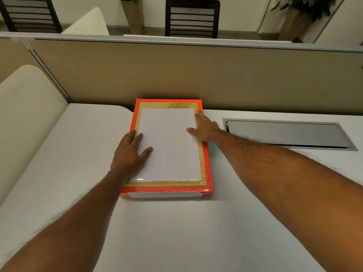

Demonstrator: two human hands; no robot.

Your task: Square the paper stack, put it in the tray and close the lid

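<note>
Both hands flat, fingers spread, left hand (131,152) and right hand (206,127) pressing paper stack (169,144) atop orange box (167,190) on table (176,232). Probably light, floppy, slippery; best pinched along opposite edges.

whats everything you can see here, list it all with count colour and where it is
paper stack: one, white, lying on the orange box
box: one, orange with a gold patterned border, mid desk against the partition
desk: one, white, foreground
cable hatch: one, grey metal, set in the desk right of the box
partition: one, beige with grey trim, behind the desk
chairs: two, black mesh, beyond the partition
potted plants: two, green in tan pots, by the far wall
left hand: one, flat on the paper's left edge
right hand: one, flat on the paper's right edge
</note>
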